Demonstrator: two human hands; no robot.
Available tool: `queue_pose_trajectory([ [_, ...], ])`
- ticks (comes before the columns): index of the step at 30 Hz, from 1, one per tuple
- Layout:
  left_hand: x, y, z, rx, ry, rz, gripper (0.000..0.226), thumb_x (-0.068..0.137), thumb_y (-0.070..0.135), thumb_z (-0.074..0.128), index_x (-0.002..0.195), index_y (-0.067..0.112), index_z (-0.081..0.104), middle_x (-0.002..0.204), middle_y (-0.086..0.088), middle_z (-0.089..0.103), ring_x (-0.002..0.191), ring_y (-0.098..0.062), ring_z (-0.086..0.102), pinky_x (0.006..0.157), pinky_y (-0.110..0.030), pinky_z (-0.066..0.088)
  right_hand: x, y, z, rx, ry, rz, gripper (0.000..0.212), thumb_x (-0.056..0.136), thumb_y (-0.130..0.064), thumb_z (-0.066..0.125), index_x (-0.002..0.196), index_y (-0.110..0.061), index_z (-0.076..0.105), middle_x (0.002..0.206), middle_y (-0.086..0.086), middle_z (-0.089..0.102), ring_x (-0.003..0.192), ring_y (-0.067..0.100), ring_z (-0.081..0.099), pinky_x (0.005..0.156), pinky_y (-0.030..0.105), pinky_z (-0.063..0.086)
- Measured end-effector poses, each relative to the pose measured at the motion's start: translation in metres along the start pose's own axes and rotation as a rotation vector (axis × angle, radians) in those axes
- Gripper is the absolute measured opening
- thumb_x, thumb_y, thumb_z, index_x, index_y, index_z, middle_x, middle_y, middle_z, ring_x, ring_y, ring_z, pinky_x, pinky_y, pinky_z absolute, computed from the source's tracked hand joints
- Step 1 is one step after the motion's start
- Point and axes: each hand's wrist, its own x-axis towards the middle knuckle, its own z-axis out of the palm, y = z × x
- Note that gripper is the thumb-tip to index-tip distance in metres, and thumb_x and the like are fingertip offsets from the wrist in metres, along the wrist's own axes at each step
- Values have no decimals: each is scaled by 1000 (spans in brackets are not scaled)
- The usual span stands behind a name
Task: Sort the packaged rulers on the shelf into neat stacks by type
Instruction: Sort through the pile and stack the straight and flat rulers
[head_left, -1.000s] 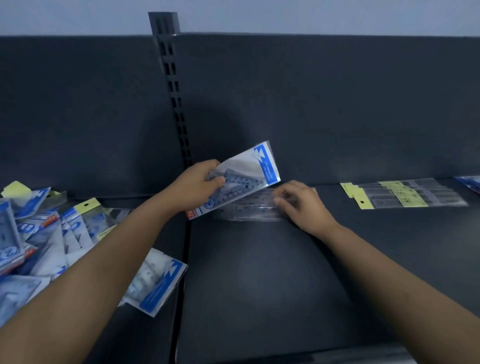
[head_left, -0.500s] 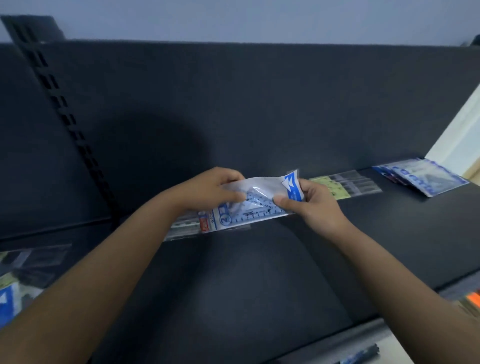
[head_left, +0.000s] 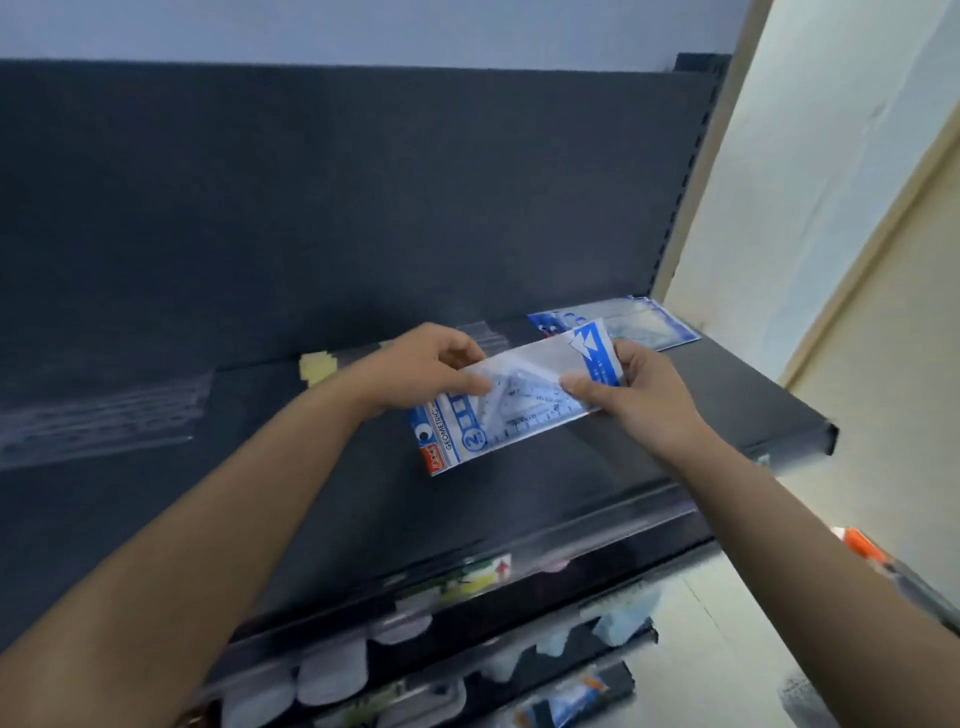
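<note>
Blue-and-clear plastic, the ruler packet (head_left: 511, 410) looks light, thin and slick to me, stiff only where the set squares sit inside. It is held just above the shelf (head_left: 395, 499), near the matching pile (head_left: 644, 327) at the right end. The left hand (head_left: 415, 369) pinches its upper edge and the right hand (head_left: 644, 402) pinches the blue header end; I'd hold both ends so it can't bow or slip.

2 hands (head_left: 423, 364) (head_left: 647, 400), 1 held pack (head_left: 519, 410), 1 blue stack (head_left: 652, 328).
</note>
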Motion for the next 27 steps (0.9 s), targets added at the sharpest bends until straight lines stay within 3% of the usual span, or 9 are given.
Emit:
queue_pose_trajectory([
  [4,31,40,51,19,28,5,6,86,11,70,91,13,68,87,-4,72,74,-9,65,76,-30,54,5,13,-71,-89,3,15,21,85,-19,70,99,-5,62,94,9,72,88,28,68,84,43,54],
  [8,61,70,83,-40,115,-33,14,82,11,75,94,6,69,89,-7,73,71,-10,66,72,-27,55,24,24,-125,-83,16,45,24,84,-10,70,102,0,59,90,3,71,77,20,67,72,31,57],
  [10,80,76,97,-92,195,-42,19,77,11,79,92,4,68,84,-8,74,67,-9,66,69,-27,55,40,32,-144,-121,21,53,23,83,-11,70,100,0,59,89,0,70,78,16,67,73,33,56],
  [12,103,77,107,-86,269,-61,23,72,16,84,87,7,68,81,-9,73,66,-12,67,67,-30,55,57,40,-158,-177,9,61,19,84,-12,69,97,-5,58,87,-1,67,76,13,64,73,32,54],
  [15,138,71,116,-32,375,-85,31,64,27,89,82,12,68,74,-2,70,66,-11,65,59,-24,49,84,57,-168,-296,-45,92,19,85,-13,68,97,-14,53,91,-1,61,72,8,57,67,24,50],
  [21,194,59,117,149,410,-107,30,65,27,89,83,15,67,74,2,67,61,-4,59,47,-8,38,148,84,-171,-473,-129,107,46,85,-19,69,124,-9,47,124,7,58,94,17,55,76,29,48],
  [24,208,56,115,239,385,-139,30,64,26,89,84,17,68,77,2,68,64,-3,59,54,-10,41,175,92,-171,-543,-175,82,45,84,-18,70,122,-11,48,121,7,59,98,22,57,84,33,49],
  [27,218,50,115,326,364,-177,30,64,26,88,84,19,67,78,7,65,69,-6,60,61,-16,46,196,100,-172,-685,-234,60,53,75,-19,74,120,-19,47,112,2,61,103,27,59,95,46,47],
])
